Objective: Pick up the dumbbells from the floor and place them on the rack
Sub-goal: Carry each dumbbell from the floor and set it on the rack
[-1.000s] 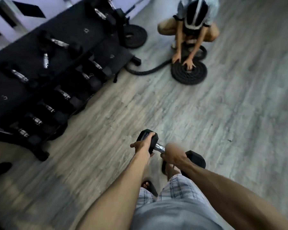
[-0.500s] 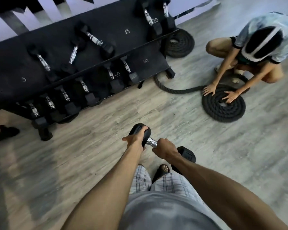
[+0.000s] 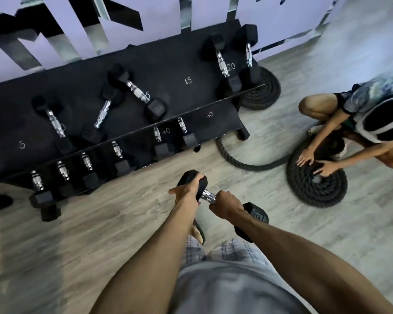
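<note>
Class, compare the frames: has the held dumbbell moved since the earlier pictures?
Yes. Held by the left hand and right hand, the dumbbell is nearer the rack than before.

The dumbbell [image 3: 207, 196] has matt black heads and a bright chrome handle. The rack [image 3: 186, 64] is black all over, with small white chalk-like numbers on its shelves: 5, 15, 20, 40. The racked dumbbells [image 3: 137, 91] match it, with black ends and silver ringed grips. The floor [image 3: 100, 234] is pale grey-brown plank, streaked with wood grain. The wall [image 3: 281, 17] is pale lilac-white, cut by slanting black bars and mirrored strips. The coiled rope [image 3: 315, 193] is charcoal black with a twisted weave. The shorts [image 3: 236, 250] are checked grey and white; the shirt [image 3: 225, 288] is plain grey. The crouching person's top [image 3: 372, 87] is mottled pale blue and white, edged in black.
</note>
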Available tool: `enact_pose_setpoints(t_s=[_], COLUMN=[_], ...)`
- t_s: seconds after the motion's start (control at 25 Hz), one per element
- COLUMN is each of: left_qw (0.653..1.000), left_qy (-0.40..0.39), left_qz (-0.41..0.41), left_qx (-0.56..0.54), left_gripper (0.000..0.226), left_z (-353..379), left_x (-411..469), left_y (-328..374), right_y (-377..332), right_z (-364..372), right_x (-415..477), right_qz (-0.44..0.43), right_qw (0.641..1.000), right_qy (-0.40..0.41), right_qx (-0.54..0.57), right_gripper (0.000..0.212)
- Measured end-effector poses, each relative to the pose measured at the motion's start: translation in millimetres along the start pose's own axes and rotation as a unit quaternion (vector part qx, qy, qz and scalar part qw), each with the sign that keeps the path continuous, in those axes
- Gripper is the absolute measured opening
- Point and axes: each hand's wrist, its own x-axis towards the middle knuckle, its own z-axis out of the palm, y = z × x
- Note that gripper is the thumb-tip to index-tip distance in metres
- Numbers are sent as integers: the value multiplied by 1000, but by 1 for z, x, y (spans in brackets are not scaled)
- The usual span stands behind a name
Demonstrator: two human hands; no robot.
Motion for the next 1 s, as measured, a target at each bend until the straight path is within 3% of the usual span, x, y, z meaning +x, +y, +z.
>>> enact_pose_setpoints(t_s=[0.16,0.28,0.52,0.68,1.0], left_qw=[1000,999,998,997,996], left_qy=[-4,-7,24,48,72], left_qz=[16,29,57,57,44], left_qx=[22,32,26,3,-27], left_gripper=[118,134,138,117,104], left_z=[33,66,118,158,196], left_x=[21,55,73,85,132], left_y=[89,152,279,364,474], right_y=[-41,-69,-115,-144,-202], right_z=[-59,-101,-175,-230,-286], right_x=[65,119,237,320,429], right_qz=[-2,-5,-36,-44,-46], right_qw=[1000,1000,999,999,998], right_qy=[10,20,11,-7,-19], right_qx=[8,23,35,28,26], right_gripper=[36,34,32,34,33])
